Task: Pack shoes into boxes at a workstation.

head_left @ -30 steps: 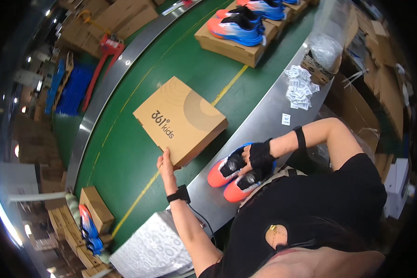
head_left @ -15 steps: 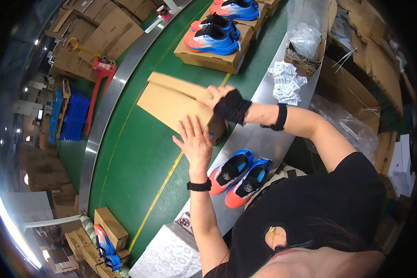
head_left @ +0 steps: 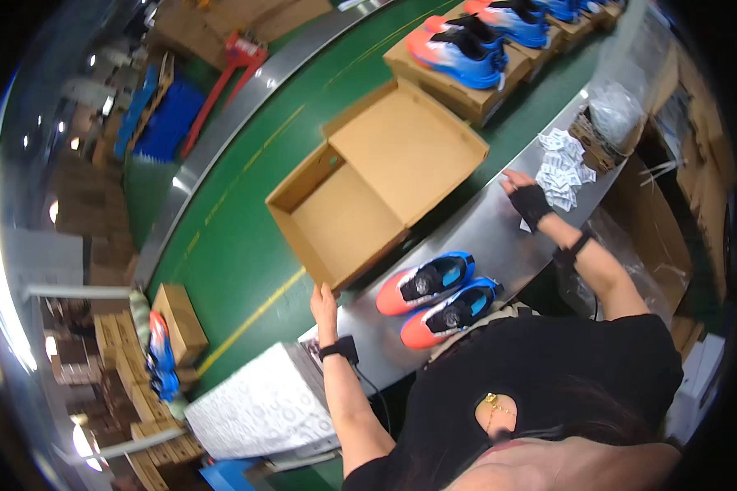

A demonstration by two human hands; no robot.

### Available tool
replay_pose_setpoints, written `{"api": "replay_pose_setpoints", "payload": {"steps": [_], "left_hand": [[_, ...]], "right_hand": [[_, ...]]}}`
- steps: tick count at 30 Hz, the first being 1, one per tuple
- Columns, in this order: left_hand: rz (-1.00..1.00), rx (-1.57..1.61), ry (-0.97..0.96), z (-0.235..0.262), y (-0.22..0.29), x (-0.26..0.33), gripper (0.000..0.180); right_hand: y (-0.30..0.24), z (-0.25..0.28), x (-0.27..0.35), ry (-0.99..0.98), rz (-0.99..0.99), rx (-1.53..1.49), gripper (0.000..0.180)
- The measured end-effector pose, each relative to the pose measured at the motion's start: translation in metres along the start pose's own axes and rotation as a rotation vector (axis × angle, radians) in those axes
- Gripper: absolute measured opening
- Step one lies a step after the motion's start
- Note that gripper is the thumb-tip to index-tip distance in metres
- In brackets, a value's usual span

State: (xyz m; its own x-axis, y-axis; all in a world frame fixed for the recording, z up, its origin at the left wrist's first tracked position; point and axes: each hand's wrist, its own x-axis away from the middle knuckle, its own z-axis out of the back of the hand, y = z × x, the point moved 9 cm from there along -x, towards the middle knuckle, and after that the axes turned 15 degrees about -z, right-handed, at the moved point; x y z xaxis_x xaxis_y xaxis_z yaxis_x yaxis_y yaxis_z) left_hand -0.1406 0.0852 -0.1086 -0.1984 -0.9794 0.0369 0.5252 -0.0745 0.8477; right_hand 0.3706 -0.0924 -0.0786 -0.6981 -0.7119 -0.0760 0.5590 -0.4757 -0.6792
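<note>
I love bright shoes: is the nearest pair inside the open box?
No, the nearest pair sits on the metal ledge, outside the open box.

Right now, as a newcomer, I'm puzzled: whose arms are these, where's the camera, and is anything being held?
There's no robot: these are a person's bare arms, seen through a wide camera worn on the head, so straight edges bend. An open cardboard box lies on the green surface; a pair of orange-and-blue shoes sits on the metal ledge. The left hand is at the box's near corner; touching is hard to judge. The right hand is open near some white packets. Neither seems to hold anything.
</note>
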Motion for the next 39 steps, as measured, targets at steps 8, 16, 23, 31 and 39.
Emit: {"api": "replay_pose_setpoints", "payload": {"steps": [8, 16, 23, 31, 39], "left_hand": [[-0.053, 0.193, 0.094, 0.022, 0.015, 0.044, 0.042], [-0.097, -0.201, 0.784, 0.227, -0.038, 0.177, 0.025], [0.512, -0.783, 0.344, 0.276, -0.119, 0.269, 0.079], [0.349, -0.919, 0.591, 0.316, -0.094, 0.269, 0.023], [-0.252, -0.091, 1.354, 0.389, 0.123, 0.278, 0.027]], "right_hand": [[0.022, -0.018, 0.075, -0.057, 0.125, 0.249, 0.008], [-0.234, -0.085, 0.037, -0.329, 0.428, -0.176, 0.038], [-0.239, -0.232, 0.124, -0.993, 0.738, 0.522, 0.044], [-0.246, -0.235, 0.132, -0.992, 0.751, 0.459, 0.042], [-0.242, -0.227, 0.127, -1.100, 0.699, 0.387, 0.039]]}}
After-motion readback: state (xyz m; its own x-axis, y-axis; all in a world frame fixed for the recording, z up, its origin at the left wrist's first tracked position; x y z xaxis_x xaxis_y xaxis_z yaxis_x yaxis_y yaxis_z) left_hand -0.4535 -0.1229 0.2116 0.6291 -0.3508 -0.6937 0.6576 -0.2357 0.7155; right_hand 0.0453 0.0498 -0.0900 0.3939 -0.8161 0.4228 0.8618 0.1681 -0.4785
